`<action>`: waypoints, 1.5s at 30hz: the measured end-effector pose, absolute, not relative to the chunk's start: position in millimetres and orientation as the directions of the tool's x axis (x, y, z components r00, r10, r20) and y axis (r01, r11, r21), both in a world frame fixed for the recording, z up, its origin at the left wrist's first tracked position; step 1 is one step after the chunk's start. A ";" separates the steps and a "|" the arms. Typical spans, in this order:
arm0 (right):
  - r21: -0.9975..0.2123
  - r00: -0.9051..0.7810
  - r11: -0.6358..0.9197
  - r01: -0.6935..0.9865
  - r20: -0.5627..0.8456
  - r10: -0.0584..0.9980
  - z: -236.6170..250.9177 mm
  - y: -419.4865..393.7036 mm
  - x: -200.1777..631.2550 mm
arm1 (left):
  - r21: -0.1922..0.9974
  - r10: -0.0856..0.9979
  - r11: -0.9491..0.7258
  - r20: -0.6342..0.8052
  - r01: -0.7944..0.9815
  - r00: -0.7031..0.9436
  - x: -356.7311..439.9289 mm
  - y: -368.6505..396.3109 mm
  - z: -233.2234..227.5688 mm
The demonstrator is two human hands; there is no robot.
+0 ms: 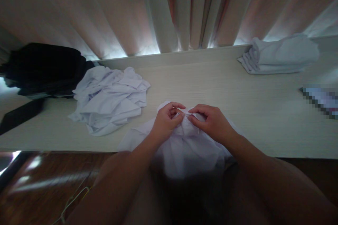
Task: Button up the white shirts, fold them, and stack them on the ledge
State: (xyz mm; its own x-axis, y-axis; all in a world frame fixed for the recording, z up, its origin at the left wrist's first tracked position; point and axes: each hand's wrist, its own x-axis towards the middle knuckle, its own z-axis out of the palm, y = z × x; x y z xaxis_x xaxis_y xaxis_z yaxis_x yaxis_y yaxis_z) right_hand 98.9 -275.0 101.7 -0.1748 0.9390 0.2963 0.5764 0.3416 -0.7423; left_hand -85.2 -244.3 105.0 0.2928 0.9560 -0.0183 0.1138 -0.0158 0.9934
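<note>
A white shirt (185, 151) lies over the near edge of a pale wooden ledge (211, 84) and hangs down toward me. My left hand (166, 121) and my right hand (211, 121) meet at its top, near the collar. Both pinch the fabric between thumb and fingers, fingertips almost touching each other. The lower part of the shirt is lost in shadow between my arms.
A crumpled pile of white garments (111, 100) lies to the left, a dark bag or garment (42, 68) beyond it. Folded white cloth (280, 56) sits at the far right by the curtains (171, 10). A blurred-out item (320, 100) lies at the right edge. A wire hanger (71, 204) rests on the wooden floor.
</note>
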 end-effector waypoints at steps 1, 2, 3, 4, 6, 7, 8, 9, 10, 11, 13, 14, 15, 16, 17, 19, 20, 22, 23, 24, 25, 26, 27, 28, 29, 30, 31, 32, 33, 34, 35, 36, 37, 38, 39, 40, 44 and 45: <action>-0.737 -0.179 0.346 0.580 0.299 0.937 101.9 -275.2 99.0 | 0.994 0.953 -0.012 -0.021 0.108 0.301 -85.9 -244.2 104.3; -0.733 -0.185 0.352 0.582 0.303 0.935 102.2 -275.3 99.1 | 0.995 0.950 -0.011 -0.020 0.098 0.313 -86.6 -244.0 103.4; -0.728 -0.189 0.360 0.584 0.308 0.932 102.6 -275.4 99.3 | 0.997 0.944 -0.014 -0.014 0.082 0.330 -87.4 -243.7 102.2; -0.725 -0.195 0.367 0.583 0.313 0.929 103.1 -275.4 99.4 | 0.998 0.937 -0.019 -0.004 0.064 0.350 -88.2 -243.4 100.9; -0.718 -0.203 0.378 0.585 0.321 0.925 103.9 -275.3 99.7 | 0.999 0.923 -0.043 0.028 0.031 0.384 -89.4 -242.8 98.5; -0.713 -0.205 0.382 0.588 0.325 0.923 104.1 -275.2 99.8 | 0.998 0.919 -0.058 0.044 0.022 0.393 -89.7 -242.6 97.6; -0.708 -0.208 0.386 0.591 0.329 0.921 104.2 -275.2 99.9 | 0.997 0.917 -0.071 0.057 0.022 0.395 -89.8 -242.5 97.2; -0.703 -0.210 0.390 0.595 0.333 0.919 104.2 -275.2 99.8 | 0.996 0.917 -0.079 0.062 0.028 0.393 -89.6 -242.4 97.2; -0.699 -0.210 0.393 0.597 0.337 0.918 104.1 -275.3 99.7 | 0.996 0.920 -0.081 0.059 0.039 0.388 -89.4 -242.5 97.5; -0.697 -0.208 0.395 0.599 0.340 0.917 103.9 -275.5 99.4 | 0.996 0.923 -0.075 0.051 0.049 0.383 -89.1 -242.6 98.0; -0.700 -0.202 0.396 0.594 0.346 0.916 103.6 -276.0 98.5 | 0.996 0.927 -0.056 0.029 0.063 0.373 -88.4 -242.9 99.1; -0.702 -0.198 0.396 0.592 0.350 0.916 103.4 -276.3 98.0 | 0.997 0.929 -0.050 0.023 0.064 0.369 -88.1 -243.0 99.3; -0.705 -0.194 0.396 0.589 0.353 0.915 103.2 -276.6 97.4 | 0.997 0.930 -0.047 0.021 0.060 0.366 -87.8 -243.1 99.3; -0.709 -0.188 0.395 0.585 0.355 0.916 103.0 -276.8 96.8 | 0.997 0.931 -0.047 0.024 0.054 0.364 -87.6 -243.1 99.0; -0.715 -0.181 0.390 0.581 0.353 0.918 102.7 -277.0 96.3 | 0.998 0.932 -0.050 0.029 0.048 0.361 -87.4 -243.1 98.5; -0.732 -0.162 0.367 0.574 0.337 0.927 102.0 -277.2 95.5 | 0.998 0.935 -0.056 0.038 0.041 0.353 -87.0 -242.9 97.4; -0.742 -0.153 0.351 0.571 0.323 0.934 101.6 -277.3 95.3 | 0.998 0.936 -0.055 0.038 0.040 0.349 -86.7 -242.8 96.9; -0.761 -0.143 0.317 0.566 0.288 0.947 101.2 -277.1 95.5 | 0.998 0.940 -0.048 0.033 0.038 0.341 -86.1 -242.7 96.5; -0.770 -0.141 0.300 0.563 0.268 0.953 101.3 -277.0 95.9 | 0.999 0.941 -0.041 0.026 0.035 0.338 -85.8 -242.7 96.6; -0.779 -0.138 0.283 0.559 0.249 0.959 101.5 -276.7 96.3 | 0.999 0.942 -0.033 0.021 0.029 0.336 -85.6 -242.9 96.8; -0.790 -0.135 0.266 0.553 0.230 0.964 102.0 -276.4 96.9 | 0.999 0.942 -0.027 0.018 0.020 0.334 -85.5 -243.1 97.3; -0.802 -0.130 0.250 0.542 0.213 0.968 102.6 -276.0 97.5 | 1.000 0.942 -0.021 0.017 0.009 0.334 -85.4 -243.4 97.8; -0.817 -0.128 0.235 0.527 0.197 0.972 103.4 -275.7 98.1 | 1.000 0.942 -0.016 0.017 -0.004 0.335 -85.5 -243.8 98.4; -0.832 -0.127 0.220 0.509 0.180 0.975 104.2 -275.5 98.6 | 1.000 0.941 -0.011 0.016 -0.015 0.338 -85.7 -244.2 98.9; -0.847 -0.127 0.205 0.490 0.164 0.978 104.9 -275.4 99.1 | 1.000 0.939 -0.008 0.016 -0.025 0.342 -86.0 -244.7 99.4; -0.861 -0.128 0.191 0.472 0.147 0.981 105.6 -275.4 99.4 | 0.999 0.937 -0.005 0.016 -0.033 0.348 -86.4 -245.1 99.7; -0.872 -0.128 0.178 0.457 0.134 0.983 106.2 -275.5 99.6 | 0.999 0.935 -0.002 0.016 -0.038 0.353 -86.9 -245.3 99.7; -0.878 -0.125 0.169 0.448 0.126 0.984 106.8 -275.8 99.7 | 0.999 0.934 -0.001 0.016 -0.041 0.358 -87.4 -245.5 99.5; -0.879 -0.121 0.163 0.447 0.121 0.985 107.2 -276.2 99.6 | 0.999 0.932 0.000 0.015 -0.042 0.362 -88.0 -245.5 99.1; -0.877 -0.114 0.159 0.454 0.119 0.986 107.6 -276.5 99.4 | 0.999 0.931 0.001 0.014 -0.041 0.365 -88.4 -245.4 98.5; -0.872 -0.108 0.156 0.464 0.120 0.987 108.0 -276.9 99.1 | 0.999 0.929 0.003 0.011 -0.038 0.369 -88.8 -245.3 97.9; -0.866 -0.102 0.155 0.475 0.121 0.987 108.3 -277.2 98.7 | 0.999 0.928 0.003 0.009 -0.032 0.372 -89.0 -245.1 97.5; -0.861 -0.097 0.155 0.484 0.123 0.988 108.4 -277.4 98.3 | 1.000 0.927 0.002 0.007 -0.024 0.374 -89.1 -245.1 97.1; -0.858 -0.094 0.155 0.490 0.125 0.988 108.4 -277.6 97.8 | 1.000 0.927 -0.003 0.008 -0.015 0.376 -89.0 -245.1 97.1; -0.857 -0.092 0.156 0.491 0.127 0.988 108.2 -277.6 97.2 | 1.000 0.926 -0.010 0.012 -0.006 0.376 -88.8 -245.1 97.2; -0.857 -0.090 0.158 0.491 0.130 0.987 107.9 -277.6 96.6 | 1.000 0.927 -0.019 0.017 0.001 0.375 -88.6 -245.2 97.6; -0.865 -0.080 0.153 0.478 0.131 0.988 105.6 -277.8 94.0 | 0.998 0.935 -0.055 0.042 0.027 0.353 -87.4 -245.7 99.8; -0.869 -0.073 0.149 0.472 0.130 0.989 105.3 -278.0 93.4 | 0.998 0.938 -0.062 0.049 0.028 0.344 -87.1 -245.9 100.1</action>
